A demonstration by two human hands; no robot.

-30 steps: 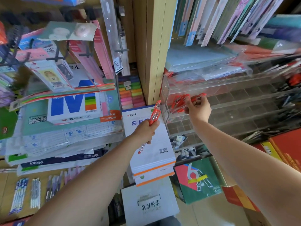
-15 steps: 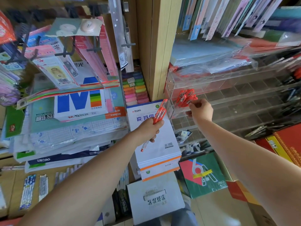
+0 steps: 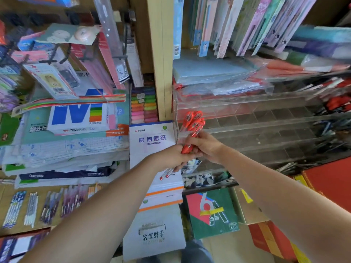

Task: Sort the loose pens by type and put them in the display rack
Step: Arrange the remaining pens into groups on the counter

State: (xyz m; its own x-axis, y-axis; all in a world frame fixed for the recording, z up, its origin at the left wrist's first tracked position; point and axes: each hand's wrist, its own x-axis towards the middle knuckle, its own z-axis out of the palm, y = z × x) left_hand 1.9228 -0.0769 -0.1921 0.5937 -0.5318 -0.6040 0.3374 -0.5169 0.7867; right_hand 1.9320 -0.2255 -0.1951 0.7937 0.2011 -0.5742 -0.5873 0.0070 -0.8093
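A bunch of red pens stands caps up in front of the left end of the clear acrylic display rack. Whether some of these caps sit inside the rack's left compartment I cannot tell. My left hand grips the lower barrels, and two pen tips stick out beneath its fist. My right hand meets it from the right, fingers curled round the same barrels just below the caps. The rack's other near compartments look bare, and dark pens lie at its far right.
A wooden shelf post stands just left of the rack. A white paper pad stack lies under my hands. Packs of paper pile up on the left, pen packets lie at lower left, and boxes sit on the floor.
My left hand has carried its red pens to the right until it meets my right hand. My right hand has drawn back from the rack's compartment and now holds the same bunch.
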